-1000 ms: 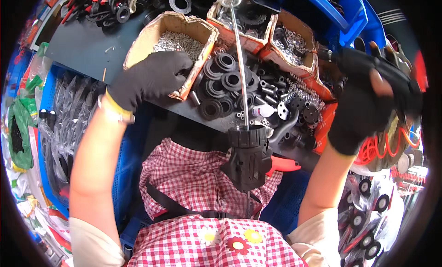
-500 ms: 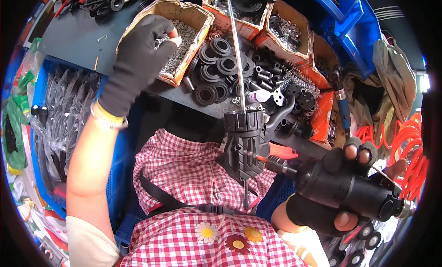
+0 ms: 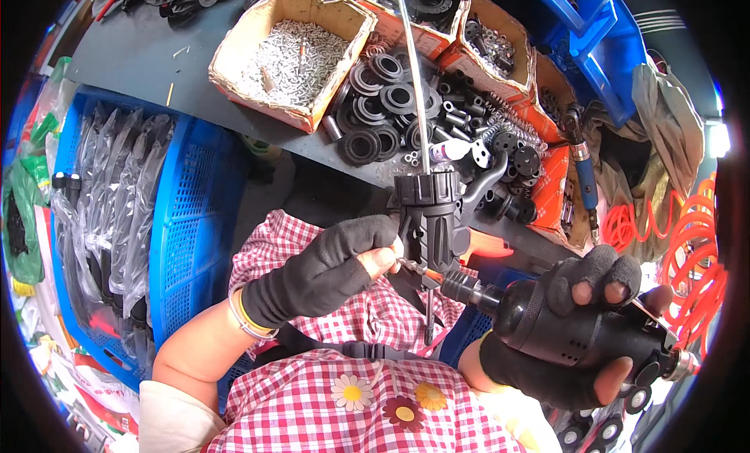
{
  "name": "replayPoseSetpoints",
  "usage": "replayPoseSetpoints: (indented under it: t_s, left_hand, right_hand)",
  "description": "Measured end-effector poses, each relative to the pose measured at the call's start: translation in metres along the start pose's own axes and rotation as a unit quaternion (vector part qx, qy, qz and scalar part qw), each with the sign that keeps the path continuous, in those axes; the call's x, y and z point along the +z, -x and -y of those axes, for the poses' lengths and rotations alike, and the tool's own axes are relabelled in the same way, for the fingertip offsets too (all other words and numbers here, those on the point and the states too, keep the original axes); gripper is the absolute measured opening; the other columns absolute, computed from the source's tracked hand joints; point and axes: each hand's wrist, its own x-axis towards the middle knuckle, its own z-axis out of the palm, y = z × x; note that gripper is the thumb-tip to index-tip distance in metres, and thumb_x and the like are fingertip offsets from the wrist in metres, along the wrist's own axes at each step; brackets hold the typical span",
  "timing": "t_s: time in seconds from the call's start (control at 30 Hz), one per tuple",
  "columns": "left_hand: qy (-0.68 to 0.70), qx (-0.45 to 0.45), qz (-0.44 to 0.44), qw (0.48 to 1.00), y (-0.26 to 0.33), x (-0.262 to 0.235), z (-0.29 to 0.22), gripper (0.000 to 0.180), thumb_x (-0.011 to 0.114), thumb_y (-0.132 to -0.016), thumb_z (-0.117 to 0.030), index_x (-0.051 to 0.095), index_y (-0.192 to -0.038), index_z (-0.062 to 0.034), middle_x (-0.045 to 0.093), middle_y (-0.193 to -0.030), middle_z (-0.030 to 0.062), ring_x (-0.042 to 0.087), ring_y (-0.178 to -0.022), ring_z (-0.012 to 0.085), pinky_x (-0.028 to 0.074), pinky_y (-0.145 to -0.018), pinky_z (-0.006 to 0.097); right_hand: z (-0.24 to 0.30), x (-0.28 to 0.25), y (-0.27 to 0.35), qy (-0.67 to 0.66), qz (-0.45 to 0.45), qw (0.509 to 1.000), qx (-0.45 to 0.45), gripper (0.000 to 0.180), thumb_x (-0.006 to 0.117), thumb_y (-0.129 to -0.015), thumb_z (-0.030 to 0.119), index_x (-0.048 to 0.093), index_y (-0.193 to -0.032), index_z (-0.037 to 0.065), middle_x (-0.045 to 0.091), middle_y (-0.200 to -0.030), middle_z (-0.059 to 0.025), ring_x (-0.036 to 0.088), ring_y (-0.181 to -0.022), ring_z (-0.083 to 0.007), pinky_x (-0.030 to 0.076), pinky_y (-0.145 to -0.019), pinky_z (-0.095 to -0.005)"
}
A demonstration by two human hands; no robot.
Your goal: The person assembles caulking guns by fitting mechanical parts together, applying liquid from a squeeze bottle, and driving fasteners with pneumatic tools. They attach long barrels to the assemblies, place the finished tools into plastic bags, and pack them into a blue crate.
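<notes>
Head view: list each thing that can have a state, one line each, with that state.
Left hand: gloved, fingertips pinching a screw at the driver's bit.
Right hand: gloved, fingertips bare, gripping the power screwdriver.
Power screwdriver: held level, bit pointing at the black plastic part.
Black plastic part: upright on a metal rod.
Cardboard box of screws: open, partly filled.
Black rubber rings: loose in a heap on the bench.

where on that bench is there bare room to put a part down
The clearest bare patch is the dark benchtop left of the cardboard box of screws, reaching to the blue crate. A thin strip runs along the front edge below that box. To the right it is crowded: black rubber rings, springs and orange boxes pack the surface.
</notes>
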Motion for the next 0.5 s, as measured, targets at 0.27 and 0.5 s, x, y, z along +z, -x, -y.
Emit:
replayPoseSetpoints:
  t_s: [0.27,0.5]
  left_hand:
    - [-0.005,-0.019,-0.003,1.000,0.000,0.002,0.000,0.018,0.046,-0.101,-0.017,0.055,-0.093,-0.0036,0.049,-0.085,0.0005,0.045,-0.076,0.0081,0.039,-0.070,0.025]
    - [-0.219,0.142,-0.021,0.965,-0.017,-0.002,0.017,0.025,0.053,-0.099,-0.023,0.058,-0.107,-0.0006,0.047,-0.074,0.0028,0.046,-0.066,0.0115,0.042,-0.065,0.027]
  right_hand:
    - [-0.014,0.000,0.012,0.027,-0.102,0.987,-0.124,0.064,0.064,-0.086,0.032,0.046,-0.142,0.006,0.046,-0.109,-0.0144,0.047,-0.092,-0.0226,0.045,-0.070,-0.0317]
    - [-0.003,-0.007,0.006,0.006,-0.087,0.996,-0.027,0.068,0.065,-0.086,0.030,0.039,-0.146,0.011,0.043,-0.118,-0.0160,0.049,-0.106,-0.0279,0.051,-0.085,-0.0429]
